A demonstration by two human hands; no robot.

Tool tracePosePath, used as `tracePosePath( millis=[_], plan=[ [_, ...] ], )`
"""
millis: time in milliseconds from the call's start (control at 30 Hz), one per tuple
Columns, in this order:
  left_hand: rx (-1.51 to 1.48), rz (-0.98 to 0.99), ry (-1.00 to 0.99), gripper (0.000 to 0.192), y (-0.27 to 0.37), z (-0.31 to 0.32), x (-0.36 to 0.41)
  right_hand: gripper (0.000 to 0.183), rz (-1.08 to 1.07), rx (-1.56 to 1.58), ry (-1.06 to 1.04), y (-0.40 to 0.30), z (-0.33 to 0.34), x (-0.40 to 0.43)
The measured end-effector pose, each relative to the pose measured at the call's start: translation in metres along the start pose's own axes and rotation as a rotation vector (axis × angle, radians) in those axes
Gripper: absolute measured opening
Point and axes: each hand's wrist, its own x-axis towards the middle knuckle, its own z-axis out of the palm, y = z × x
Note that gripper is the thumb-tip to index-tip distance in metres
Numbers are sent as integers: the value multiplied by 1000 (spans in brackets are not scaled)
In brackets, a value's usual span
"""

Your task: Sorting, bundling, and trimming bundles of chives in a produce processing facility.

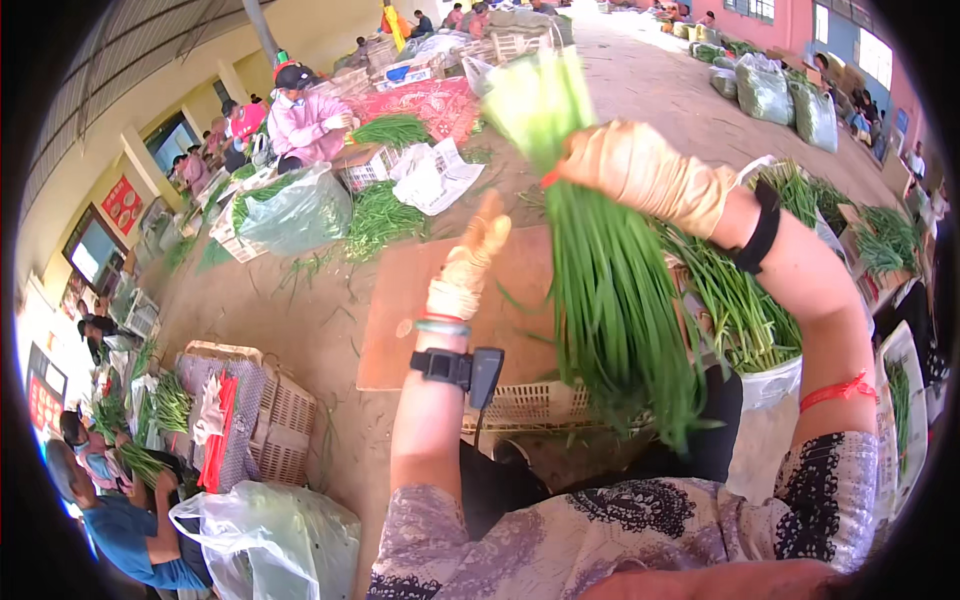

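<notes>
My right hand (615, 161), in a thin pale glove, grips a bundle of long green stalks (615, 292), perhaps garlic chives, near its pale cut end. The bundle hangs leaves down over the right side of a brown board (405, 300); its pale end is blurred. A bit of red shows at the fingers. My left hand (480, 244), gloved too, is raised over the board with nothing in it, apart from the bundle. Beneath the board is a plastic crate (532, 405). More loose green stalks (742, 307) lie in a lined container beside my right arm.
On the left, red strips (219, 435) lie on a cloth-covered crate near a basket (283, 427) and a clear plastic bag (277, 540). Ahead, a person in pink (307, 124) sits by heaped greens (382, 217). A person in blue (135, 532) holds greens at lower left.
</notes>
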Motion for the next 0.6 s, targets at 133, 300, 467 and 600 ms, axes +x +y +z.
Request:
tracePosePath(
  millis=[133, 300, 467, 600],
  plan=[
    [-411, -74, -5, 62, -50, 32, -14, 8, 300, 533, 1, -39, -7, 2],
    [-711, -143, 241, 43, -66, 55, -45, 19, 821, 1059, -1, -93, 10, -1],
    [-742, -237, 392, 40, -49, 52, -66, 19, 904, 1108, -79, -114, 27, 0],
    [-672, -290, 309, 60, -57, 28, -86, 17, 592, 1024, -155, -109, 15, 20]
  ],
)
